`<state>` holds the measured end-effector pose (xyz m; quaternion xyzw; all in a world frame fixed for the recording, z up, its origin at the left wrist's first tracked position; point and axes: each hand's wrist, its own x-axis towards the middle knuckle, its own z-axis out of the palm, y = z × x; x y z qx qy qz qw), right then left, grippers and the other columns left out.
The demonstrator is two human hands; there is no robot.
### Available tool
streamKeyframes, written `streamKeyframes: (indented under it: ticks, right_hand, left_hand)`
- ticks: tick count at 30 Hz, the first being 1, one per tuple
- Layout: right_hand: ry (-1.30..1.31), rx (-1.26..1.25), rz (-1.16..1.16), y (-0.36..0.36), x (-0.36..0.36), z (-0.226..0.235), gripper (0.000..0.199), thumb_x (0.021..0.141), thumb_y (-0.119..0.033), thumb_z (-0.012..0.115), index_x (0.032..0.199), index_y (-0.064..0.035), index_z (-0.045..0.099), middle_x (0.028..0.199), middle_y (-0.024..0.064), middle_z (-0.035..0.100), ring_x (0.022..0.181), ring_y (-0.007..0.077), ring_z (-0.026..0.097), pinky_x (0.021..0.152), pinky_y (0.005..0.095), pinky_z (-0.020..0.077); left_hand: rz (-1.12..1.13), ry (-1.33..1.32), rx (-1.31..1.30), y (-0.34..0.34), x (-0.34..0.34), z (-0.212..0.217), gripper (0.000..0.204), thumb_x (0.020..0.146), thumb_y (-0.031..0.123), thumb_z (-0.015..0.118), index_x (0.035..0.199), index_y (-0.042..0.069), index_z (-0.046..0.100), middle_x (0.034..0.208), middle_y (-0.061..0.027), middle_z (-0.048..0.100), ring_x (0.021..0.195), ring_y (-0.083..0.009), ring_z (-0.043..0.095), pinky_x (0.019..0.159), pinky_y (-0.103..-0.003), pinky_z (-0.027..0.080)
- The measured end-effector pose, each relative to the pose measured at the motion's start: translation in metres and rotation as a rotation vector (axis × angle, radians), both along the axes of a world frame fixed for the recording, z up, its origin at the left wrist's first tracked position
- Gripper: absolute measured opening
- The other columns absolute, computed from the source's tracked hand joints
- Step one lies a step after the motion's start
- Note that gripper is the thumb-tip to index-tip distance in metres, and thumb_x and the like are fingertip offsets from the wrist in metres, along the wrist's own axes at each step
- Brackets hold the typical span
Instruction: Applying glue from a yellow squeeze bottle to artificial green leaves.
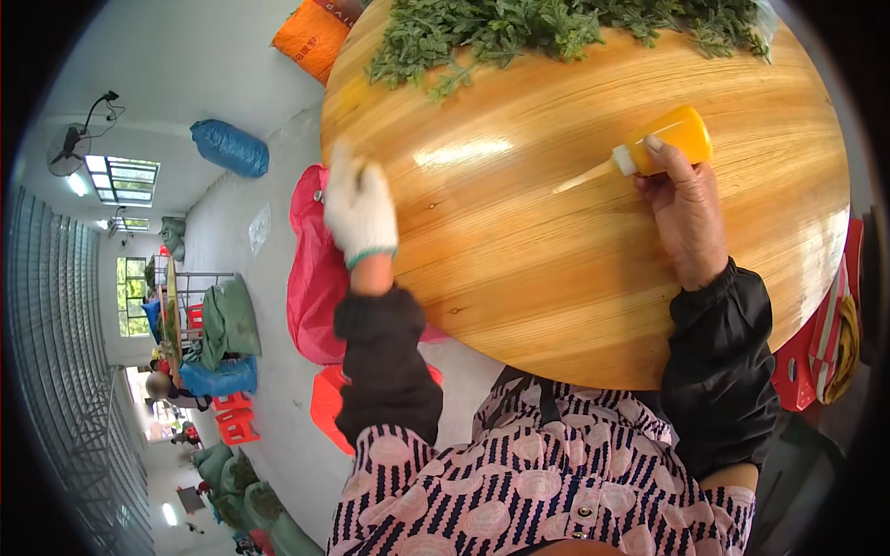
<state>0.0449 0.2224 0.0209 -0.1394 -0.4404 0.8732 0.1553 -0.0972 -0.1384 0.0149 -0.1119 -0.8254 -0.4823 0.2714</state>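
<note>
My right hand (684, 199) is bare and wrapped round a squeeze bottle (669, 135) of yellow-orange plastic. The bottle lies tilted over the round wooden table (519, 250), its white collar and long pale nozzle (584, 176) directed left and slightly downward. On my left hand (361, 206) is a white knitted glove with a green cuff, raised at the table's left edge. Motion smears its fingers, so whether they grip anything cannot be told. Green artificial foliage (491, 32) is heaped along the far side of the tabletop, apart from both hands.
A pink-red bag (311, 269) sits against the table's left edge, with a red stool (329, 408) below it. An orange sack (311, 42) stands at the far left. Farther off are a blue sack (230, 148), green sacks (230, 320) and another person (171, 394).
</note>
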Motion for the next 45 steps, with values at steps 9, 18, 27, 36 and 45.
streamKeyframes:
  ticks: [9, 18, 27, 36, 45]
  right_hand:
    - [-0.035, -0.101, -0.015, 0.01, -0.009, -0.001, 0.03, 0.09, -0.023, 0.08, 0.108, -0.0055, 0.064, 0.1, 0.003, 0.067, 0.087, 0.0113, 0.063, 0.074, 0.0257, 0.0505]
    - [0.184, 0.027, 0.045, 0.005, 0.003, 0.006, 0.023, 0.095, -0.022, 0.075, 0.108, -0.0062, 0.064, 0.099, 0.0014, 0.065, 0.089, 0.0132, 0.06, 0.08, 0.0306, 0.0491]
    - [0.216, 0.3, 0.041, -0.02, 0.014, 0.016, 0.022, 0.094, -0.015, 0.076, 0.11, -0.0021, 0.068, 0.102, 0.0051, 0.072, 0.091, 0.0135, 0.063, 0.085, 0.0312, 0.05]
    - [0.171, 0.322, 0.022, -0.022, 0.013, 0.013, 0.022, 0.094, -0.014, 0.076, 0.111, -0.0013, 0.069, 0.1, 0.0046, 0.071, 0.092, 0.0135, 0.063, 0.086, 0.031, 0.0498]
    - [0.231, 0.286, 0.071, -0.026, 0.008, 0.01, 0.022, 0.092, -0.01, 0.079, 0.109, -0.0025, 0.068, 0.101, 0.0027, 0.072, 0.095, 0.0119, 0.068, 0.088, 0.0287, 0.0537]
  left_hand:
    - [-0.079, -0.405, 0.104, 0.111, -0.097, -0.014, 0.062, 0.089, 0.002, 0.068, 0.15, 0.003, 0.055, 0.125, -0.0123, 0.07, 0.107, -0.0155, 0.065, 0.092, -0.028, 0.051]
    - [-0.343, -0.455, 0.139, 0.097, 0.045, -0.011, 0.056, 0.089, -0.008, 0.065, 0.144, -0.004, 0.057, 0.131, -0.0109, 0.068, 0.109, -0.0147, 0.064, 0.094, -0.027, 0.05]
    - [-0.246, -0.087, -0.273, 0.105, 0.091, -0.014, 0.051, 0.087, -0.002, 0.07, 0.138, 0.002, 0.064, 0.108, -0.0197, 0.074, 0.089, -0.0282, 0.072, 0.084, -0.036, 0.057]
    - [-0.256, -0.232, -0.209, 0.11, 0.099, -0.008, 0.048, 0.089, -0.002, 0.066, 0.137, 0.003, 0.065, 0.084, -0.0172, 0.07, 0.067, -0.0267, 0.068, 0.069, -0.038, 0.055]
    - [-0.273, -0.251, -0.152, 0.11, 0.094, -0.016, 0.048, 0.089, -0.002, 0.068, 0.137, 0.001, 0.065, 0.086, -0.0155, 0.07, 0.062, -0.0215, 0.066, 0.064, -0.035, 0.055]
